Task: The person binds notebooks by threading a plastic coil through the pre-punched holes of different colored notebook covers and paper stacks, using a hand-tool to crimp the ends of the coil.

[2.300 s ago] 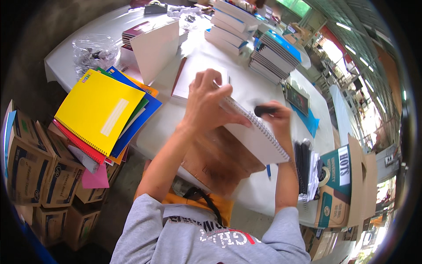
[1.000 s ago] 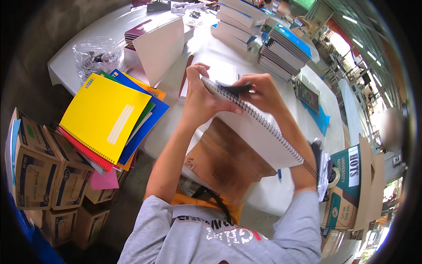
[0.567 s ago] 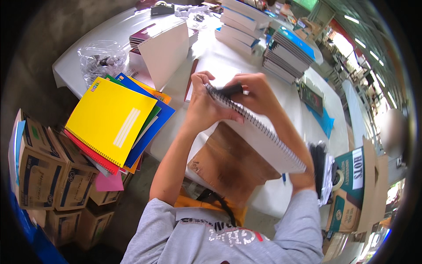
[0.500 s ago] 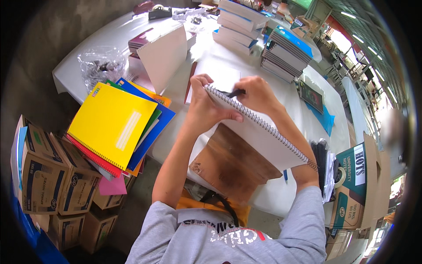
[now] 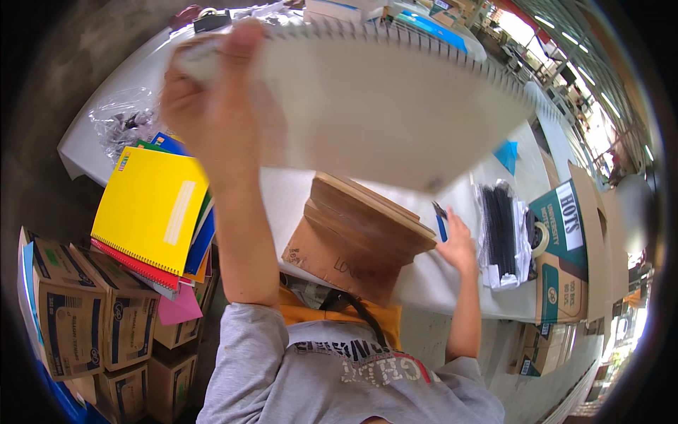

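Note:
My left hand [image 5: 205,92] grips one corner of a white spiral notebook [image 5: 395,99] and holds it raised close to the camera, where it covers the far part of the table. My right hand [image 5: 458,244] lies low on the white table [image 5: 282,198], fingers apart, beside a blue pen [image 5: 441,226]. I cannot tell whether the fingers touch the pen. A brown cardboard stack [image 5: 353,237] leans at the table's near edge between my arms.
A pile of coloured notebooks with a yellow one [image 5: 150,208] on top sits at the left. A bundle of black pens [image 5: 503,237] and an open carton [image 5: 565,261] are at the right. Cardboard boxes [image 5: 70,318] stand on the floor at the left, and a plastic bag [image 5: 123,124] lies on the far left of the table.
My left hand has lifted the spiral notebook up toward the camera. My right hand has left the notebook and dropped to the table by the blue pen; the black marker is out of sight.

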A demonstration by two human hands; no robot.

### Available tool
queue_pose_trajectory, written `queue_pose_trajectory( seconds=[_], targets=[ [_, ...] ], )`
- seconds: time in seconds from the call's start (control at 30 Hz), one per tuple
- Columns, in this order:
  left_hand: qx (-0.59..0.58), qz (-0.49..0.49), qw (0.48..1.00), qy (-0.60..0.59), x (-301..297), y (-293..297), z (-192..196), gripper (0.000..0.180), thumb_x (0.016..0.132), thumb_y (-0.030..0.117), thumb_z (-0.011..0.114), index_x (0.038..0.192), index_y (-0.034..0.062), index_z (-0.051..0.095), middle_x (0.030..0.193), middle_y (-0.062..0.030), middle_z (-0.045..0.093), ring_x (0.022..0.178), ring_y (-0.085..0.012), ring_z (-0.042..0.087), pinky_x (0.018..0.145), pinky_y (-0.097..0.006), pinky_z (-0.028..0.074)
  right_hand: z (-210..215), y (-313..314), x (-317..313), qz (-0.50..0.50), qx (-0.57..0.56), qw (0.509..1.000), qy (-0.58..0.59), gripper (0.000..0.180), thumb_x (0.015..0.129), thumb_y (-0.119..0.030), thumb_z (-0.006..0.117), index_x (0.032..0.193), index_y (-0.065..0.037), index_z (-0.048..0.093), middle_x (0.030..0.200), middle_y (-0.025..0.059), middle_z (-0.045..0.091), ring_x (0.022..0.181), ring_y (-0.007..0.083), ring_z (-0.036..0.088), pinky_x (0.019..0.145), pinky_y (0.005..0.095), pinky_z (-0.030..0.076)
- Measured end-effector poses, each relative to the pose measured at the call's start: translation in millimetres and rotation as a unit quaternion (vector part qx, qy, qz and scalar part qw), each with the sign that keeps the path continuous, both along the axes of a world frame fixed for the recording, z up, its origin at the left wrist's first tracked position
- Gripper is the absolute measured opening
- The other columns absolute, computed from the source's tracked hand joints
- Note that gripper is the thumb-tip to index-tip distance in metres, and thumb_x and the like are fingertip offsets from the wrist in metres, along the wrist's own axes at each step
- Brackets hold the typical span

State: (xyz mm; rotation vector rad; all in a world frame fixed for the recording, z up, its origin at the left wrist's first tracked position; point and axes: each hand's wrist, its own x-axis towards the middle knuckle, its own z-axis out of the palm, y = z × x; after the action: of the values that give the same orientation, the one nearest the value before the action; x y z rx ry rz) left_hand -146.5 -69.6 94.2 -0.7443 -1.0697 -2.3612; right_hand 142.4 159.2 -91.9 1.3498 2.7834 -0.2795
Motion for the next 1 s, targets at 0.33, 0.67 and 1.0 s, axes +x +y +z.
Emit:
queue_pose_trajectory(
  seconds=[0.33,0.67,1.0],
  targets=[
    [-0.311,-0.012,0.89,0.335,120,-7,-106,0.019,0.068,0.007,0.069,0.086,0.0123,0.067,0.083,0.0012,0.069,0.061,-0.0117,0.055,0.059,-0.023,0.04,-43,-8,9,-0.077,0.108,0.982,0.136,0.067,0.086,-0.046,0.053,0.143,-0.019,0.027,0.137,0.0211,0.033,0.131,0.0383,0.024,0.1,0.0641,0.017],
    [-0.372,-0.008,0.863,0.343,153,-7,-145,0.038,0.06,0.01,0.074,0.097,0.0165,0.07,0.094,0.0047,0.069,0.07,-0.0136,0.053,0.064,-0.025,0.038,29,-135,52,0.035,0.031,0.863,0.503,0.042,0.086,-0.013,0.056,0.128,-0.014,0.051,0.11,0.0165,0.048,0.093,0.0273,0.051,0.086,0.0372,0.041],
    [-0.409,-0.01,0.848,0.335,160,-6,-148,0.05,0.058,0.011,0.07,0.107,0.0232,0.067,0.1,0.0093,0.066,0.071,-0.0099,0.052,0.066,-0.025,0.036,52,-194,49,0.104,0.081,0.916,0.379,0.044,0.078,-0.02,0.069,0.121,-0.018,0.058,0.118,0.0164,0.043,0.106,0.0324,0.046,0.095,0.0577,0.03]
  ],
)
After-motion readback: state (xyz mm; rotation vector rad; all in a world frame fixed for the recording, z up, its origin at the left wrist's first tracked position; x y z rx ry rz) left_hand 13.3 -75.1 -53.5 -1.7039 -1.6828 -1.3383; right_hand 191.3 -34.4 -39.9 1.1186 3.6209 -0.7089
